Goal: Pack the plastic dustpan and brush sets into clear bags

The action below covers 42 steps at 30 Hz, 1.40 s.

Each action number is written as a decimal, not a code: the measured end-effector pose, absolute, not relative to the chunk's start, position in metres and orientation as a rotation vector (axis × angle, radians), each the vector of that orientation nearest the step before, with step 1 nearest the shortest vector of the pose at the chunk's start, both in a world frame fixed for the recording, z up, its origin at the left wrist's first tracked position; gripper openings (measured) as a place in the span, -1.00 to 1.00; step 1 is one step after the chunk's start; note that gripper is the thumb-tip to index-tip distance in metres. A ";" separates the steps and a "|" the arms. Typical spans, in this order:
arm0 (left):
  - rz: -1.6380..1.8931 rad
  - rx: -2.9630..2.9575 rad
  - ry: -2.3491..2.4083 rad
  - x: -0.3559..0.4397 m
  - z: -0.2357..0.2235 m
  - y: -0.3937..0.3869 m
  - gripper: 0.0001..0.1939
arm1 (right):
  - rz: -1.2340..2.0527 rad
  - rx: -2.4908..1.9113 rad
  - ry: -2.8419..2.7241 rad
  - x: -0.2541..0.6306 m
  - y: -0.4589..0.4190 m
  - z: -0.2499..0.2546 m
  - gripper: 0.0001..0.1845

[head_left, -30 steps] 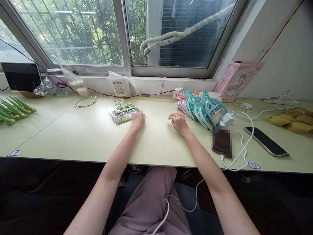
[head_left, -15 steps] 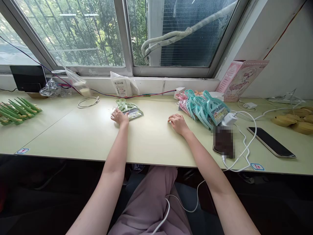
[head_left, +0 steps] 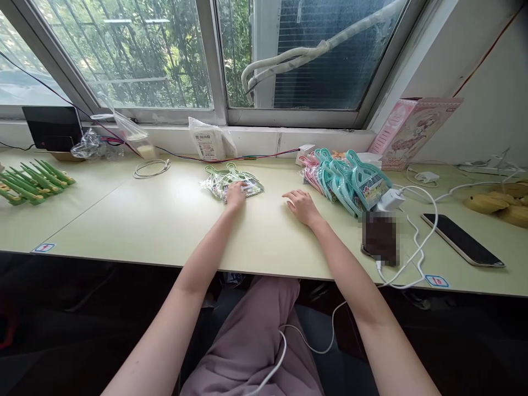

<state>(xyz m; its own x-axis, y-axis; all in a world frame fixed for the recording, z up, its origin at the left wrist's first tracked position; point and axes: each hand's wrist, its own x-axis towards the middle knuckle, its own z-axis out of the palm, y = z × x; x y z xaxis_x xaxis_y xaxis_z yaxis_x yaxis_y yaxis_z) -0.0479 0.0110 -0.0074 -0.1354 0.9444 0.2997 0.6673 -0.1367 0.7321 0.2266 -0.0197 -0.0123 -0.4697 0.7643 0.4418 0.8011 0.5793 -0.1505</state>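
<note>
In the head view, light green plastic hangers (head_left: 214,179) in clear wrapping with a printed label lie flat on the table in front of me. My left hand (head_left: 236,193) is on the near side of the pack, its fingers curled over the wrapping; the fingertips are partly hard to make out. To the right, my right hand (head_left: 302,207) rests on the tabletop with fingers loosely apart, holding nothing. Beyond it is a pile of wrapped turquoise hangers (head_left: 344,179), with pink hangers (head_left: 312,169) at its left side.
A phone (head_left: 462,239) and white charging cables (head_left: 421,242) lie at the right, near a blurred-out object (head_left: 380,239). Green stalk-like items (head_left: 35,181) are at far left. A coiled cable (head_left: 152,169), a white packet (head_left: 211,142) and a pink box (head_left: 416,132) stand along the back.
My left hand has moved right across the light green hangers, and the pack has shifted right and looks more spread out. My right hand stays in place. The view has shifted slightly.
</note>
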 end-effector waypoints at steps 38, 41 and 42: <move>1.400 0.852 1.259 -0.021 -0.003 0.008 -0.19 | 0.974 -1.121 -1.679 0.242 0.000 -0.020 -0.08; 1.297 0.922 1.104 -0.028 -0.001 0.011 -0.51 | 0.899 -1.076 -1.652 0.241 0.000 -0.016 -0.14; 1.235 0.962 1.052 -0.029 -0.001 0.010 -0.59 | 0.854 -1.072 -1.670 0.241 -0.001 -0.014 -0.17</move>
<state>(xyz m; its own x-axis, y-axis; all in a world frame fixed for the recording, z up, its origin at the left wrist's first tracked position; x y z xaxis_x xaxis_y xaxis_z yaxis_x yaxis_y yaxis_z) -0.0290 0.0103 -0.0011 0.0312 0.9952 -0.0928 -0.2497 0.0977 0.9634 0.2413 -0.0010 -0.0143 -0.1728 0.9253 0.3375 0.2685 0.3739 -0.8877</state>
